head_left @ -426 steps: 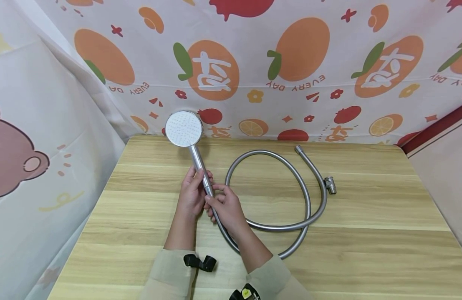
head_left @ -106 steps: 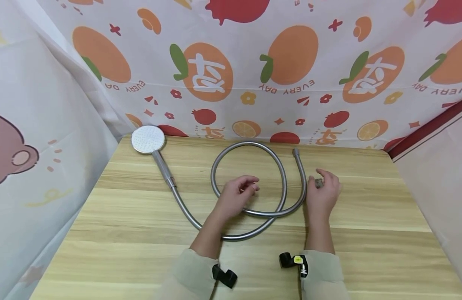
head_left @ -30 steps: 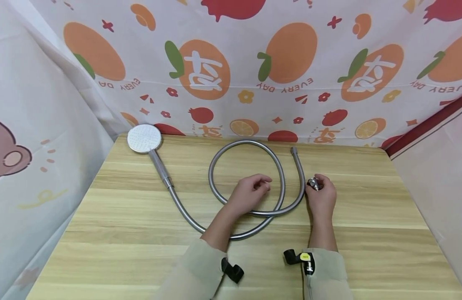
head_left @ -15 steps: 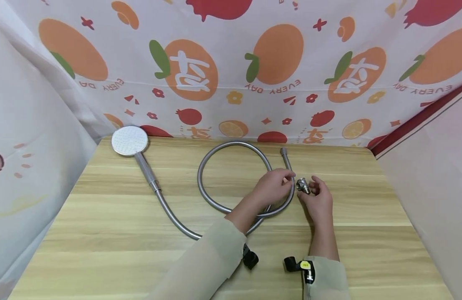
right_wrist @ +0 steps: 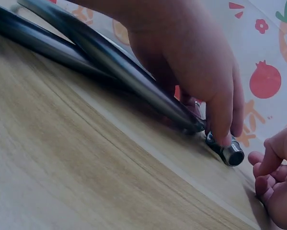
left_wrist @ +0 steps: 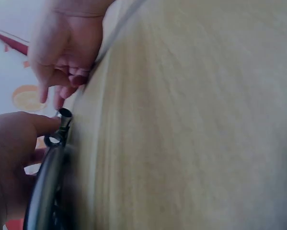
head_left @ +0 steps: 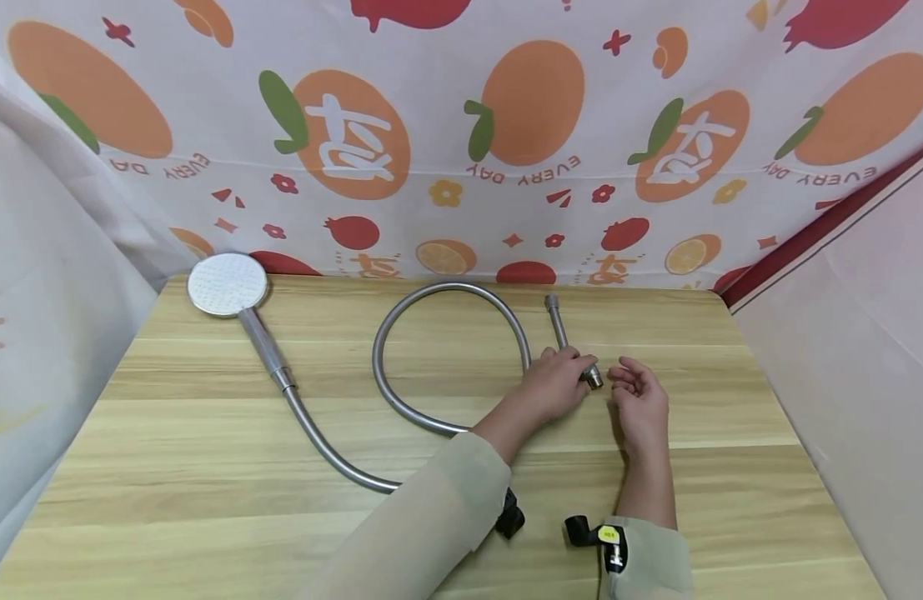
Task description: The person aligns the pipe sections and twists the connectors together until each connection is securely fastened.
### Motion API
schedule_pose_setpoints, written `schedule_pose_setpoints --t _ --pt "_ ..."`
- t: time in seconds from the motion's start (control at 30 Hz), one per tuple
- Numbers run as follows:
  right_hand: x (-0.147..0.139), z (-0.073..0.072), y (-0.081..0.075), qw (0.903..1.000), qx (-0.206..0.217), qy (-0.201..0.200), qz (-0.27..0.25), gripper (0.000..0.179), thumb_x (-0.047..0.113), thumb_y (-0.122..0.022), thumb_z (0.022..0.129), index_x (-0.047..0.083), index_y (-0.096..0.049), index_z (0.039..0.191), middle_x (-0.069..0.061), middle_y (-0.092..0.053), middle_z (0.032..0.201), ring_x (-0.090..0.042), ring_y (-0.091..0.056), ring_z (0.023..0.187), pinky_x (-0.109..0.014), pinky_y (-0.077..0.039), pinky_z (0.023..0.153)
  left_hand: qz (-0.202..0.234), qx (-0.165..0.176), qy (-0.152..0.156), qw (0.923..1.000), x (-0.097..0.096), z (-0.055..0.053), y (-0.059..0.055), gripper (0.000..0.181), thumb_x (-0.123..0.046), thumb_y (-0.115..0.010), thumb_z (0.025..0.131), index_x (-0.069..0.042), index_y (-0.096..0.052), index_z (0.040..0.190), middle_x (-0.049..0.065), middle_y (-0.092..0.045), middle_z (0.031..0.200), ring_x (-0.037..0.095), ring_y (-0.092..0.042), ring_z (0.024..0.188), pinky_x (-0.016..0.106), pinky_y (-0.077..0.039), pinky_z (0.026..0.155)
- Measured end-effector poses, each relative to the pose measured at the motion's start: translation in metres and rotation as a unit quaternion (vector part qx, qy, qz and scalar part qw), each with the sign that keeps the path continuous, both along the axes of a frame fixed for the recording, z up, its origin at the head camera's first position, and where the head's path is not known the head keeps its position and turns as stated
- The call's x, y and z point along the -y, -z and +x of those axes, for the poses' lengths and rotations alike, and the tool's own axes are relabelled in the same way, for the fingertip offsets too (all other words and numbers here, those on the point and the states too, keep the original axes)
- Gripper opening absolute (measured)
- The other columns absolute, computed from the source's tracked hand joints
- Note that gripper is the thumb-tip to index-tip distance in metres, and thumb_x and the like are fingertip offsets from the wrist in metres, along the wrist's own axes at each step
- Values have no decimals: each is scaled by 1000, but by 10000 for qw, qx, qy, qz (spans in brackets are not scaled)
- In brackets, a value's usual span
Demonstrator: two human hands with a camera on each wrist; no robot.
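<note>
My left hand (head_left: 553, 385) pinches a small chrome pipe fitting (head_left: 594, 377) with a branching body. Most of it hides under the fingers in the head view; the right wrist view shows the round open end of the fitting (right_wrist: 233, 155). That hand also lies across the grey metal shower hose (head_left: 383, 350), whose loose end (head_left: 552, 303) points to the back. Just right of the fitting, my right hand (head_left: 643, 408) holds nothing, its fingers loosely bent. At the far left, a shower head (head_left: 228, 285) lies face up, joined to the hose's other end.
The hose loops over the middle of the wooden table (head_left: 206, 517), partly beneath my left forearm. A fruit-print curtain (head_left: 446, 108) hangs along the back edge. White panels stand at both sides.
The fitting has passed from my right hand to my left, which reached rightward across the hose. Earlier, my hands were on the shower head's handle, which has since been laid down at the left.
</note>
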State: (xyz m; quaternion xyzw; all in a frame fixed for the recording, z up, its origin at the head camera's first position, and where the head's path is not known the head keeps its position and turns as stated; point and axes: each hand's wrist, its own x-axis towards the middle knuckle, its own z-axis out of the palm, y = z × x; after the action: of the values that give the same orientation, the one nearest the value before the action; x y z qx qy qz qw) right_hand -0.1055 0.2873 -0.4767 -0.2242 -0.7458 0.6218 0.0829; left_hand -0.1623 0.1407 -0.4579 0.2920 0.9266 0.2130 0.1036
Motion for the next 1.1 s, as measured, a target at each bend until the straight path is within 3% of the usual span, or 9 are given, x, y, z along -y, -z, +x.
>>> schedule_pose_setpoints --t 0.23,0.53,0.67,0.83,0.9,0.97,1.03,1.1 --pt "4 -2 -1 9981 -103 364 -482 39 -7 -48 96 1 -52 134 -10 -63 113 -14 -57 98 -15 -49 74 -497 -680 -62 9964 -7 0 3 32 -40 -66 93 -29 -58 123 -4 -60 111 18 -54 92 31 -49 70" --pt "4 -4 1 9952 -234 548 -774 35 -5 -52 96 0 -54 130 -2 -66 103 -11 -59 95 -17 -47 70 -464 -1262 -307 9904 -13 3 12 23 -42 -68 92 -25 -60 105 -9 -67 100 15 -50 85 26 -44 64" --pt "4 -4 1 9949 -206 595 -786 35 -5 -51 95 -1 -55 130 -1 -65 101 -12 -60 96 -17 -47 71 -68 -1205 -386 9919 -11 1 15 21 -39 -71 89 -25 -64 103 -11 -68 93 13 -48 80 24 -41 65" --pt "4 -6 -1 9942 -161 703 -798 37 -8 -48 93 -1 -55 128 0 -64 101 -13 -58 95 -16 -49 73 1081 -688 -613 9899 -1 -2 8 26 -35 -78 84 -24 -71 107 -10 -70 96 10 -53 83 24 -45 72" --pt "7 -9 -2 9943 -198 741 -742 35 -7 -49 92 -1 -57 126 -1 -64 99 -13 -58 94 -16 -49 74 1645 -249 -729 9834 9 -2 1 27 -34 -79 83 -23 -72 107 -10 -69 96 9 -55 84 22 -47 72" --pt "11 -14 -1 9952 -223 756 -578 31 -4 -52 93 -1 -59 123 0 -65 97 -11 -59 92 -15 -50 75 2247 316 -900 9698 21 -3 -5 28 -33 -80 83 -22 -72 108 -10 -68 94 8 -57 83 21 -49 70" --pt "15 -19 0 9966 -237 718 -313 28 0 -56 93 -2 -61 120 0 -65 94 -8 -58 88 -13 -49 72 2851 907 -1119 9476 36 -3 -11 27 -31 -81 82 -21 -73 106 -10 -67 91 7 -59 79 21 -51 65" --pt "21 -22 1 9978 -214 629 13 26 4 -59 93 -1 -63 119 3 -64 91 -5 -56 85 -12 -47 70 3433 1452 -1354 9180 55 -2 -15 29 -28 -83 80 -20 -73 105 -8 -67 89 8 -61 78 22 -54 63"
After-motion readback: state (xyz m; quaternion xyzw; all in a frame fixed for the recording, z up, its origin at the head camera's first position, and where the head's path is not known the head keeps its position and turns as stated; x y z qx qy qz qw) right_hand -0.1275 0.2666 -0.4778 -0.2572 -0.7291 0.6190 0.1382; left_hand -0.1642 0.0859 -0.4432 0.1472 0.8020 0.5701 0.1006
